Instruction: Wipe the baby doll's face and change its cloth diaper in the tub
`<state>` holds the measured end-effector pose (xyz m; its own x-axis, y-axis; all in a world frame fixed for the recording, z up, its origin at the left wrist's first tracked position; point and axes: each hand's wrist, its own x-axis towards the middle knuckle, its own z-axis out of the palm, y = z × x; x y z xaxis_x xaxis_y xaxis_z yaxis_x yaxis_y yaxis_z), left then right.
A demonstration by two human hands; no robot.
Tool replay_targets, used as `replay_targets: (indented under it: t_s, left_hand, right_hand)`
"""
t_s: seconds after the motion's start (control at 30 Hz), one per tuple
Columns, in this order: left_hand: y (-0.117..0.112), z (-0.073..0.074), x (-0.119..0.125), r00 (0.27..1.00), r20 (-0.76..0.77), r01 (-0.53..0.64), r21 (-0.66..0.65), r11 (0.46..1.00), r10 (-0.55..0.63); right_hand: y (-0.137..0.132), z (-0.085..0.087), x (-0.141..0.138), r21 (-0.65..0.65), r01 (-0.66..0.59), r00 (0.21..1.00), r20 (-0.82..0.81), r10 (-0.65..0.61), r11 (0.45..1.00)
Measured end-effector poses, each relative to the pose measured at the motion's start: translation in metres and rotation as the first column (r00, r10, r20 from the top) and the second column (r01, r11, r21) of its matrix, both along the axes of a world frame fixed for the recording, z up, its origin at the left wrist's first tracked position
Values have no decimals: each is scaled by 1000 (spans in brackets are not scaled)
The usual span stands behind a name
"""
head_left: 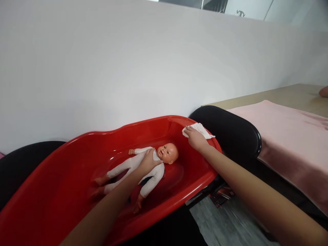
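Note:
A baby doll [121, 168] in white clothing lies on its back inside a red baby bathtub [84, 147]. Its bald head points to the right, and its feet look to be under water. My left hand [148, 162] grips the doll's upper chest just below the chin, thumb and fingers apart across it. Over at the tub's right end, my right hand [196, 138] holds a thin white cloth [202, 130] against the rim. Part of the cloth lies under my fingers and palm.
Black chairs [228, 128] stand at both ends of the tub. To the right, a pink blanket [284, 126] covers part of a wooden table [289, 90]. A white wall [115, 65] rises behind the tub. Grey flooring [225, 218] shows below.

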<state>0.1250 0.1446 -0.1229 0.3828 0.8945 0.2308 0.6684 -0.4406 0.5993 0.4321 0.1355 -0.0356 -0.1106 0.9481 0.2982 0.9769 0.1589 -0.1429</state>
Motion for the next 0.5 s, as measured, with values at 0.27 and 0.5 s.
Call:
replay_targets:
  t_s: [0.27,0.5]
  left_hand:
    - [6,-24,5,993,-86,69,-83,994,-76]
    - [8,-22,6,974,-204,77,-106,991,-97]
  right_hand:
    - [39,-12,-38,-152,-353,920,-235,313,923]
    - [87,-25,-45,-151,-245,819,-560,122,958]
